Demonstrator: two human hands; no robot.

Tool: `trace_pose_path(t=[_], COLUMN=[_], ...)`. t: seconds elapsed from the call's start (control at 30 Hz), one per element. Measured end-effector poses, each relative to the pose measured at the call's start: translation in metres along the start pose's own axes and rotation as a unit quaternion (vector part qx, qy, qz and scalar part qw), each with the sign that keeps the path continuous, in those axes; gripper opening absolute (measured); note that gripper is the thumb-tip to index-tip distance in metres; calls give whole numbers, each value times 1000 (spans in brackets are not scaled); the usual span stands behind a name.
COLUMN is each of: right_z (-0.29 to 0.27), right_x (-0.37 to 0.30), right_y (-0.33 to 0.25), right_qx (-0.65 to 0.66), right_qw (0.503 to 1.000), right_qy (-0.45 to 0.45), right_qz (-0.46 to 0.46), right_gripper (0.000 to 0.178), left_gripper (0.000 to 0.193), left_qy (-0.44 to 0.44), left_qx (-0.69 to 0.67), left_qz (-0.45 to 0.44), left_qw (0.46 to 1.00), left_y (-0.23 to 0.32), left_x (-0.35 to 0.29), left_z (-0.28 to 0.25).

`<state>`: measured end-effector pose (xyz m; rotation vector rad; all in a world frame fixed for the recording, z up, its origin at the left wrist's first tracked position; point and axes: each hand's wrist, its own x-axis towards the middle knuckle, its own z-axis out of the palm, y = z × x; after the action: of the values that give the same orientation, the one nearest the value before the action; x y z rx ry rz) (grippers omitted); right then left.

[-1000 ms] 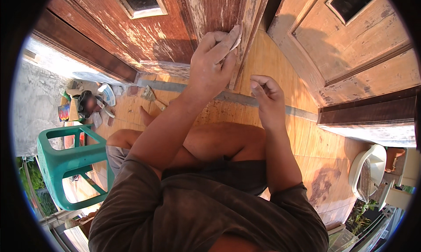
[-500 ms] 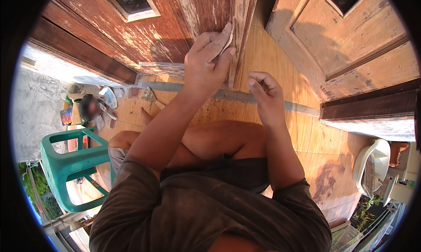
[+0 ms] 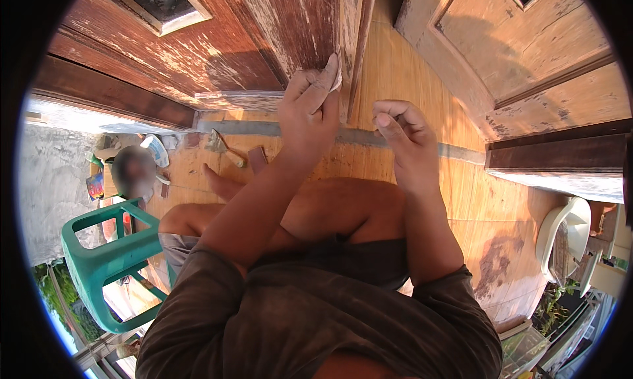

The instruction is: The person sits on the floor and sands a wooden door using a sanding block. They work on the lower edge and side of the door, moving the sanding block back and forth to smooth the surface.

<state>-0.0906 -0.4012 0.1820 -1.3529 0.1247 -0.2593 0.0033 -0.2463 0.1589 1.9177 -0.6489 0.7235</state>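
My left hand (image 3: 308,108) is closed on a small folded piece of sandpaper (image 3: 338,81), whose pale edge shows beside the fingertips. Dust whitens those fingers. They press the sheet against the edge strip of the worn reddish-brown wooden door (image 3: 264,23), where patches of finish are scraped to pale wood. Raised over the floor to the right of this door, my right hand (image 3: 405,131) has its fingers curled in toward the thumb. Nothing shows in it.
A second, paler door panel (image 3: 527,56) stands at the right. On the left are a green plastic stool (image 3: 112,247), a scraper (image 3: 227,148) and a dark red block (image 3: 258,160). A white basin (image 3: 566,234) sits at far right. My folded legs (image 3: 330,207) rest on the floor.
My left hand has slid toward me along the door's edge strip with the sandpaper. My right hand stays curled, shifted slightly. The view has moved a little, uncovering the dark red block.
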Motion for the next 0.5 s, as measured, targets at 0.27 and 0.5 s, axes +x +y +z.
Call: trace_pose_path(t=[0.27, 0.5], right_z=[-1, -2], right_x=[-3, 2], right_y=[-1, 3], right_qx=[36, 43], right_qw=[999, 999], right_qy=[9, -11], right_qz=[10, -9], right_gripper=[21, 24], left_gripper=[50, 41], left_qy=[-17, -134], left_qx=[20, 20], left_qz=[-50, -42], left_qw=[998, 990], left_y=[-55, -106], left_x=[-78, -125], left_z=[39, 42])
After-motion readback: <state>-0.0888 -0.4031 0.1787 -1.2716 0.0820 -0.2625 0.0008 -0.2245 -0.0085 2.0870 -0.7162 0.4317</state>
